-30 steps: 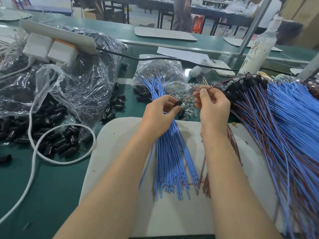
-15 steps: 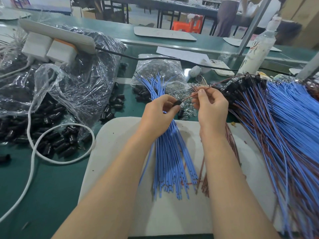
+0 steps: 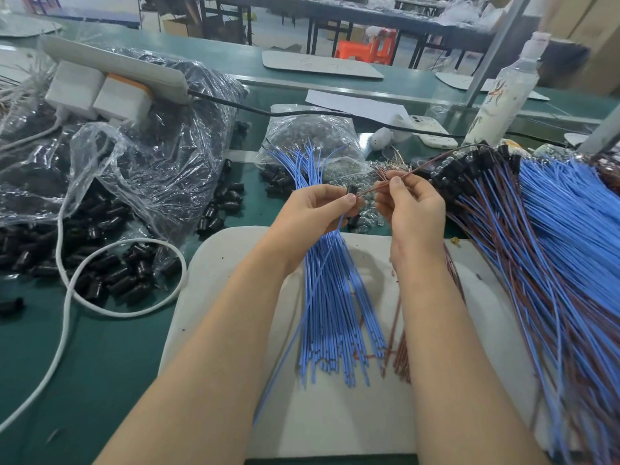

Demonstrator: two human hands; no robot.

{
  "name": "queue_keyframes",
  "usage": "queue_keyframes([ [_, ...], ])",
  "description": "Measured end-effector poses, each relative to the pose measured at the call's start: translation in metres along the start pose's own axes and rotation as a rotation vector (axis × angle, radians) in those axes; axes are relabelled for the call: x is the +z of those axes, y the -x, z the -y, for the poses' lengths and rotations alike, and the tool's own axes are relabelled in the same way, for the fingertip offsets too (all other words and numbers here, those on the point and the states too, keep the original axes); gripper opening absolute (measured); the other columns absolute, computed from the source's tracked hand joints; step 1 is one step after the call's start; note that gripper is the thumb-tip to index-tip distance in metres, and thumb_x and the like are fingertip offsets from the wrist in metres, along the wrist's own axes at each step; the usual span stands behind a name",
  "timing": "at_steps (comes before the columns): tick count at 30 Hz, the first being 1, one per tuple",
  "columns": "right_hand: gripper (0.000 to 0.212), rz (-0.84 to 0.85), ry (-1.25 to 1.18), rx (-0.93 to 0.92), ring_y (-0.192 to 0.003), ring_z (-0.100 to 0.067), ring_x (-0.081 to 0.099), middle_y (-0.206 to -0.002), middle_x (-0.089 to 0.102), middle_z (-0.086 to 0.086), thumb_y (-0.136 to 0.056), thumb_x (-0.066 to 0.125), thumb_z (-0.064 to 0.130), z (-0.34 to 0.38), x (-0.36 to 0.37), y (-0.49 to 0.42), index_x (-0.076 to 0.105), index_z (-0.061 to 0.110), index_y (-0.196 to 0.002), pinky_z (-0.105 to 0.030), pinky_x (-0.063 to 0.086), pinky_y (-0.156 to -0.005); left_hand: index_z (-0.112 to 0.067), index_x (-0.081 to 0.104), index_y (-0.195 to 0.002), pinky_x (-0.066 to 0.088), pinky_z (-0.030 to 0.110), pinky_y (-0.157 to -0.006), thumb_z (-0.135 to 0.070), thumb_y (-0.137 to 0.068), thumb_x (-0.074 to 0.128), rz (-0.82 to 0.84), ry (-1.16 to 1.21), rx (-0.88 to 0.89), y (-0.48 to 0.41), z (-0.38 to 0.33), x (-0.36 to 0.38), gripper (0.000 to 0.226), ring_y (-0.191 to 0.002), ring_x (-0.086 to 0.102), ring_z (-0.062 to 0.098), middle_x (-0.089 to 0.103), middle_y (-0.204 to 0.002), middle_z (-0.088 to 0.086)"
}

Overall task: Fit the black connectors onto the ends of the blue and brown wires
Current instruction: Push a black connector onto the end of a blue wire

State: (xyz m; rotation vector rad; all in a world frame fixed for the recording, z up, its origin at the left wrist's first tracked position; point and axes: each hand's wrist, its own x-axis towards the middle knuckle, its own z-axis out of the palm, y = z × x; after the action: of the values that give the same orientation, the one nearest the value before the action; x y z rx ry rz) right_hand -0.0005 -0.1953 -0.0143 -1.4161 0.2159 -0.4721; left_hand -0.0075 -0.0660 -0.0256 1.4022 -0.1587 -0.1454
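A workshop room opens beyond the green tabletop [image 3: 100, 364], which carries a white mat [image 3: 335, 424]. Right of the mat sprawls a heap of fitted wires [image 3: 553, 263]; left of it sits a clear bag of connectors [image 3: 151, 162]. Over the mat's far edge the left hand [image 3: 312, 219] has its grip pinched on one black connector [image 3: 351, 190]. The right hand [image 3: 416, 213] has its grip pinched on a brown wire [image 3: 419, 168] whose end meets that connector.

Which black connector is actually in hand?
The black connector pinched by the left hand, with the brown wire in the right hand running up to it. The others lie untouched on the green table.
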Motion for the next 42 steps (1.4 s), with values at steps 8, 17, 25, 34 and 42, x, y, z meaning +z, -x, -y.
queue_keyframes([
  [8, 0.018, 0.060, 0.216, -0.196, -0.068, -0.005, 0.059, -0.078, 0.064, -0.002, -0.094, 0.048, 0.004, 0.000, 0.002, 0.003, 0.063, 0.014, -0.092, -0.026, 0.051, -0.070, -0.020, 0.071, -0.081, 0.049, 0.037, -0.099, -0.014, -0.089, 0.064, -0.060, -0.110, 0.011, -0.002, 0.004, -0.001, 0.013, -0.102, 0.067, 0.026, 0.074, -0.094, 0.008],
  [17, 0.016, -0.041, 0.184, -0.186, -0.064, -0.003, 0.057, -0.075, 0.061, 0.003, -0.095, 0.048, 0.006, 0.000, -0.001, 0.002, 0.062, 0.014, -0.092, -0.025, 0.051, -0.067, -0.026, 0.062, -0.086, 0.047, 0.016, -0.078, -0.022, -0.089, 0.066, -0.108, -0.358, 0.091, -0.003, 0.007, 0.000, 0.006, -0.083, 0.063, 0.002, 0.069, -0.089, -0.009],
  [25, 0.018, -0.033, 0.065, -0.144, -0.057, 0.004, 0.056, -0.072, 0.062, 0.006, -0.096, 0.049, 0.006, 0.003, -0.001, 0.002, 0.061, 0.016, -0.089, -0.015, 0.047, -0.057, -0.026, 0.060, -0.091, 0.040, 0.004, -0.068, -0.023, -0.089, 0.064, -0.153, -0.614, 0.215, -0.003, 0.011, 0.004, 0.005, -0.080, 0.059, 0.004, 0.063, -0.080, -0.012],
  [34, 0.017, 0.012, 0.241, -0.181, -0.065, 0.000, 0.058, -0.072, 0.061, 0.007, -0.095, 0.049, 0.006, -0.002, 0.000, 0.002, 0.063, 0.016, -0.091, -0.025, 0.052, -0.070, -0.016, 0.066, -0.097, 0.040, 0.006, -0.069, -0.019, -0.089, 0.063, -0.193, -0.643, 0.291, -0.003, 0.010, 0.004, 0.009, -0.078, 0.059, 0.006, 0.063, -0.079, -0.009],
  [42, 0.015, -0.001, 0.418, -0.301, -0.081, -0.017, 0.064, -0.080, 0.066, 0.001, -0.094, 0.050, 0.011, -0.001, 0.000, 0.006, 0.064, 0.015, -0.094, -0.041, 0.052, -0.084, -0.023, 0.064, -0.094, 0.042, 0.013, -0.070, -0.021, -0.089, 0.064, -0.187, -0.664, 0.285, -0.003, 0.012, 0.003, 0.005, -0.071, 0.055, -0.002, 0.059, -0.074, -0.014],
])
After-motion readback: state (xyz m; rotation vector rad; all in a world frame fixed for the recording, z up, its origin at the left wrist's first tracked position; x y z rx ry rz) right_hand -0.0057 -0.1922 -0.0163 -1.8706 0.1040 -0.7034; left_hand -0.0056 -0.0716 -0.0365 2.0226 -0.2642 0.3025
